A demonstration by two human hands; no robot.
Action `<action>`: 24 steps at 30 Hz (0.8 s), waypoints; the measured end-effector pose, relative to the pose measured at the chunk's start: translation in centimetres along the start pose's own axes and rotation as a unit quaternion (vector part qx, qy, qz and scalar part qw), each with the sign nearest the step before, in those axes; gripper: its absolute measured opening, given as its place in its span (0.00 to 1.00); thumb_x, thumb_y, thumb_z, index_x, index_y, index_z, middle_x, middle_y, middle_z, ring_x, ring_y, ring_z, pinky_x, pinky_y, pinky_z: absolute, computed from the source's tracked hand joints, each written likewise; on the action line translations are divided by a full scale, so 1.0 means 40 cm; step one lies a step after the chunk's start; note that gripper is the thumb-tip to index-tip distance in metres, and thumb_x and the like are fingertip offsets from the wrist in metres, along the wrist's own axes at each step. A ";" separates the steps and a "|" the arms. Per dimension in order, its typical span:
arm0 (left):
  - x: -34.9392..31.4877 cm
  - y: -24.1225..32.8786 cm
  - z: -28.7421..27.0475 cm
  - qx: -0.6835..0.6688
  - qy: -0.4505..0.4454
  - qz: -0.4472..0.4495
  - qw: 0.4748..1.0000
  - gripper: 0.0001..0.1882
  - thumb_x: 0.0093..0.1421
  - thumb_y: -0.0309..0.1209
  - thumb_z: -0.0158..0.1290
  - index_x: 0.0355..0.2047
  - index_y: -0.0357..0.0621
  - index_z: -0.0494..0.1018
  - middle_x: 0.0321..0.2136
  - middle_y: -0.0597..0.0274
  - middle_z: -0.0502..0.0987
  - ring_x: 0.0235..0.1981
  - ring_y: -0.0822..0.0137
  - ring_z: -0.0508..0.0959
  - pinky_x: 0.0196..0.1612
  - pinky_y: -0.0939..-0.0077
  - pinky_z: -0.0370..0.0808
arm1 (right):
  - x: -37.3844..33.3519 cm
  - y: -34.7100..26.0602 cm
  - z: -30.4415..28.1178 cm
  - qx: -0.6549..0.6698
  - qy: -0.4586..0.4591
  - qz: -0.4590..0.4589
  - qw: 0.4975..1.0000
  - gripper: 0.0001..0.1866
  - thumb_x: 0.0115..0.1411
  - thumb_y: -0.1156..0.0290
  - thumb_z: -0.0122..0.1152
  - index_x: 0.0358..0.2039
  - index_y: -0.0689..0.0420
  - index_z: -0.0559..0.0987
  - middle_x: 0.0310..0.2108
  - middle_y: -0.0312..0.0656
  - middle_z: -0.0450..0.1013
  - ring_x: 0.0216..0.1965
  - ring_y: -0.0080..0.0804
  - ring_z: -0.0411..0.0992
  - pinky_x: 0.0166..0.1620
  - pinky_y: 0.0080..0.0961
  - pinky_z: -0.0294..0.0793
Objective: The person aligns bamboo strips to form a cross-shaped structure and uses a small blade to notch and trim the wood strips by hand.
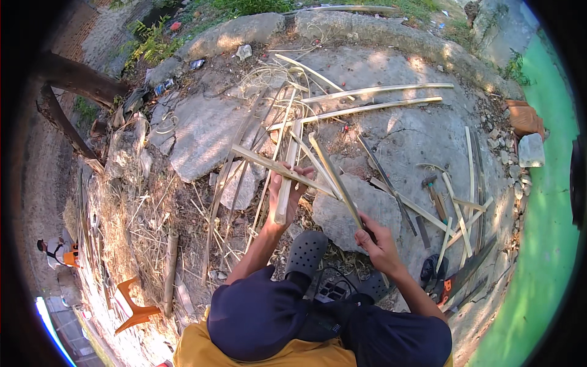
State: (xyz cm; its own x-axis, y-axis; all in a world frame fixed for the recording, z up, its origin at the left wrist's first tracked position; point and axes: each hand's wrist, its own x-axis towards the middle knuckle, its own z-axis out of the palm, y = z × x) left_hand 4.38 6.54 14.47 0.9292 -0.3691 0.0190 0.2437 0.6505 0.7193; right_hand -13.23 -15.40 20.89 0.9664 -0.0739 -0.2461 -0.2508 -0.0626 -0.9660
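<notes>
My left hand (288, 191) is closed round a pale split bamboo strip (263, 160) that slants from upper left to lower right. A second, steeper bamboo piece (284, 202) passes by the same palm; whether the fingers grip it too is unclear. My right hand (380, 248) is wrapped round the lower end of a long, narrow, flat stick (333, 174), its far end pointing up and left. Something dark shows beside the right thumb, too small to name. The stick's middle lies close to the right end of the left hand's strip.
More bamboo strips (379, 90) lie on the cracked concrete ahead, with curled shavings (263, 79). A hammer (437, 199) and a saw (468, 269) lie on the right. An orange plastic chair (137, 311) and another person (56, 254) are at left. Green water (550, 183) borders the right.
</notes>
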 end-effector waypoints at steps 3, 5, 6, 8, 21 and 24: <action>-0.013 -0.036 -0.029 -0.031 0.007 -0.054 0.998 0.19 0.73 0.40 0.52 0.58 0.51 0.63 0.63 0.47 0.69 0.72 0.51 0.64 0.73 0.52 0.66 | -0.006 -0.032 0.061 -0.066 -0.052 -0.054 0.995 0.33 0.71 0.72 0.59 0.75 0.48 0.64 0.33 0.49 0.78 0.31 0.37 0.75 0.42 0.32 0.76; -0.020 -0.062 -0.026 -0.066 -0.009 -0.089 0.994 0.21 0.69 0.31 0.53 0.60 0.54 0.61 0.72 0.47 0.60 0.77 0.52 0.55 0.77 0.52 0.57 | -0.004 -0.003 0.075 -0.099 -0.060 -0.082 0.990 0.33 0.71 0.72 0.59 0.75 0.48 0.64 0.33 0.50 0.78 0.32 0.41 0.75 0.43 0.33 0.76; -0.018 -0.077 -0.003 -0.072 -0.010 -0.095 0.993 0.21 0.69 0.31 0.53 0.60 0.54 0.61 0.72 0.47 0.60 0.77 0.52 0.55 0.77 0.52 0.57 | -0.007 0.014 0.074 -0.135 -0.066 -0.111 0.982 0.34 0.70 0.72 0.60 0.75 0.47 0.64 0.34 0.50 0.77 0.32 0.45 0.75 0.43 0.34 0.76; -0.020 -0.095 0.014 -0.075 0.020 -0.106 0.991 0.24 0.66 0.26 0.51 0.60 0.56 0.60 0.73 0.45 0.59 0.77 0.52 0.55 0.78 0.51 0.53 | -0.005 0.029 0.088 -0.136 -0.054 -0.118 0.982 0.34 0.70 0.72 0.60 0.75 0.46 0.64 0.34 0.50 0.77 0.33 0.47 0.74 0.43 0.35 0.76; -0.064 -0.138 -0.078 -0.001 0.084 -0.326 0.941 0.43 0.72 0.24 0.52 0.78 0.56 0.39 0.70 0.42 0.61 0.63 0.43 0.75 0.59 0.45 0.82 | -0.022 0.191 0.028 -0.162 -0.079 -0.068 0.981 0.31 0.68 0.72 0.62 0.71 0.43 0.71 0.32 0.48 0.76 0.33 0.44 0.75 0.42 0.36 0.75; -0.077 -0.114 -0.069 0.087 0.065 -0.367 0.924 0.40 0.73 0.26 0.50 0.77 0.54 0.41 0.69 0.41 0.63 0.63 0.43 0.76 0.57 0.48 0.83 | -0.026 0.198 0.022 -0.158 -0.077 -0.072 0.982 0.30 0.68 0.71 0.62 0.71 0.43 0.72 0.32 0.48 0.77 0.33 0.44 0.76 0.42 0.37 0.75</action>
State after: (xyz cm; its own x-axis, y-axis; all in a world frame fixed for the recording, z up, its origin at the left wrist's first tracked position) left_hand 1.17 6.55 9.23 0.5597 -0.5777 -0.5942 0.7835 0.1352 0.6066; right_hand -16.17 -14.93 13.40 0.9842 0.1075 -0.1405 -0.0918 -0.3683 -0.9252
